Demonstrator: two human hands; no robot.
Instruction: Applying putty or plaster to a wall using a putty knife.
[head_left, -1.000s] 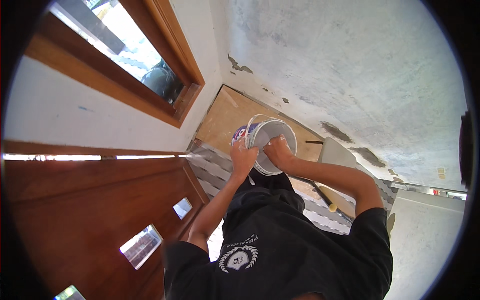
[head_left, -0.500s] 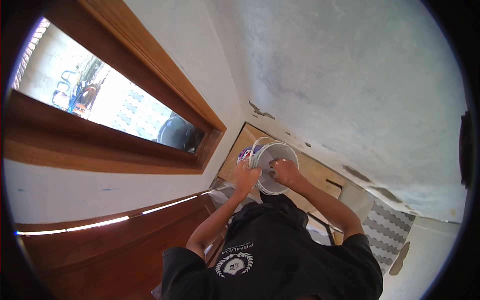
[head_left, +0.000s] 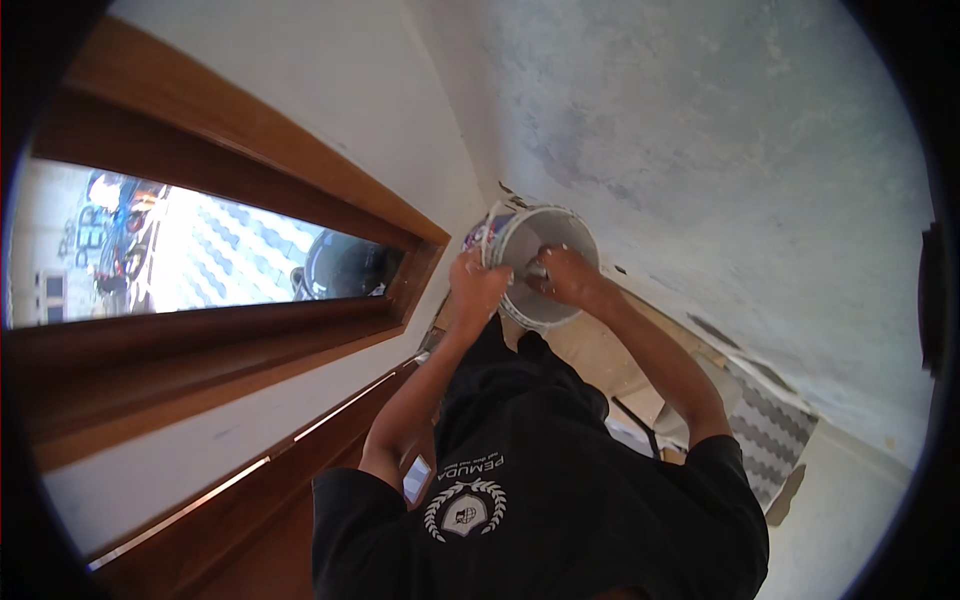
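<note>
Far left: window (head_left: 220,250) in a brown wood frame (head_left: 240,150), bright outside, dark round shape at its right end. White wall (head_left: 300,90) above it, more brown wood panelling below.

My left hand (head_left: 478,290) is clamped on the near left rim of the bucket (head_left: 540,265), fingers wrapped over the edge, holding it up in front of me.

Bucket is white, tipped so its mouth faces me, held against the corner where the white wall meets the grey mottled wall (head_left: 720,150). Coloured label shows on its left outer side. Wire handle arcs over the top left of the rim.

My right hand (head_left: 570,275) is inside the bucket mouth, closed around something small and pale; can't tell what it is.

Below: my black shirt (head_left: 540,480) with a white crest print.

Right, lower down: patterned tile floor (head_left: 770,440) and a tan board (head_left: 600,350) past my right forearm.
</note>
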